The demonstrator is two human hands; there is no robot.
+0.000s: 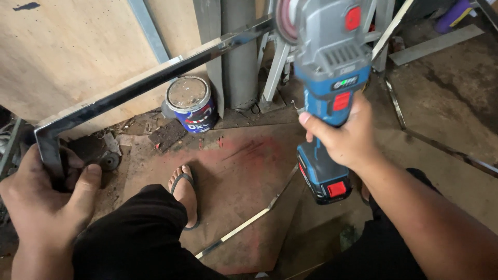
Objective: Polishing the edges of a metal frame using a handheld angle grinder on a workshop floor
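Nearest the camera, black-trousered knees and one foot in a flip-flop (185,193) planted on the floor. At lower left, left hand (44,199) wrapped tight round the short bent leg of a polished metal bar (150,80), thumb pressed alongside, fingers fully closed on it. At right, right hand (345,135) clenched about the blue body of a cordless angle grinder (329,78), battery pack (324,179) hanging below the fist, disc (285,21) up at the far end and meeting the bar near the top of the frame; exact contact hard to tell.

Worth keeping the left grip firm and low at the corner, well apart from the disc, so the long leg cannot chatter. Better to lay the disc at a shallow angle, with light pressure and sweeps along the length. Bare toes below: a likely risk from sparks and grit.

Underfoot, worn concrete floor (244,171) stained red, with thin bright metal strips (249,220) lying across it. Further off, a dented paint can (191,103) beside a grey post (239,57), a plywood sheet (67,52) leaning behind, more metal framing (277,67) at the back.
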